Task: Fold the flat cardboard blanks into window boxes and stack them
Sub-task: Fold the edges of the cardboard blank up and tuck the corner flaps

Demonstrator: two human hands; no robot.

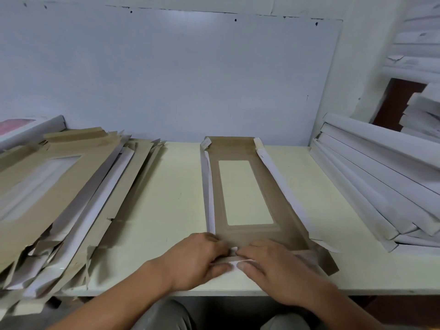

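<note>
Pinching one blank's [247, 194] near flap, two hands: left hand [197, 258], right hand [273, 270]

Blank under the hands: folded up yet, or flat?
Partly folded: the blank has long side flaps raised; both hands pinch its near end flap.

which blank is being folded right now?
The single blank in the table's middle: both hands pinch its near flap. The others lie untouched in the pile at left.

Left grip [200, 257] and right grip [269, 265] side by side, fingers curled, thumbs nearly touching
</note>
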